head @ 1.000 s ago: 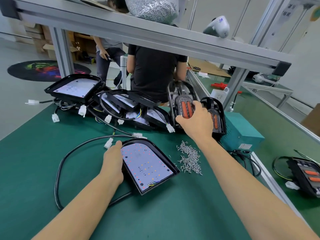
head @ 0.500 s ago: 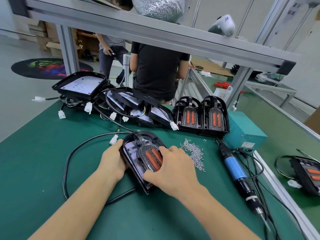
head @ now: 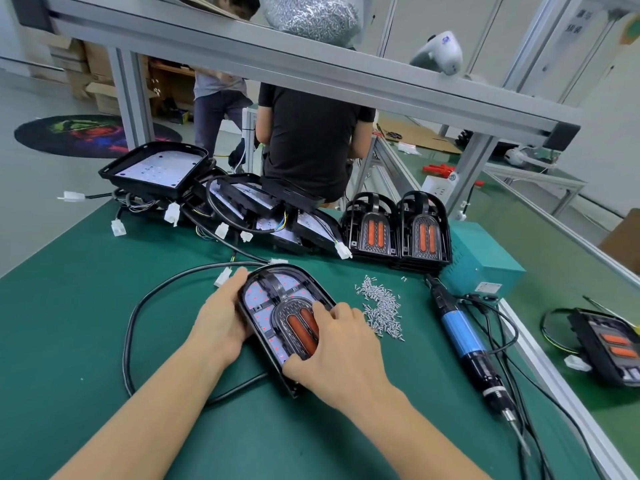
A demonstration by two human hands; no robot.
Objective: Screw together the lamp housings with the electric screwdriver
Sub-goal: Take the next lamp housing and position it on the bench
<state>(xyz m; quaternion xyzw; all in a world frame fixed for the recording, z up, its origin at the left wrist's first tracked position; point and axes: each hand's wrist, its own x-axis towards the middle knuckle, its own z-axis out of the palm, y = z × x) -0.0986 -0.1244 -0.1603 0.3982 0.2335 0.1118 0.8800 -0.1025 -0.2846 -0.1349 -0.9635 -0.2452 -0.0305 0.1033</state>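
The black arch-shaped plastic lamp housing with orange lenses [head: 282, 318] lies flat on the green worktop [head: 69, 323]. The left hand [head: 221, 323] braces its left edge, fingers curled against the rim; the right hand [head: 337, 355] presses flat on its lens cover, closed on nothing. It looks stiff and light, likely to slide, so hold the rim. Right of the housing lie loose silver screws [head: 381, 308], then the blue electric screwdriver [head: 464, 337].

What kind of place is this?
Probably a factory assembly line: a green workbench with a stack of lamp housings, a loose pile of screws and an electric screwdriver.
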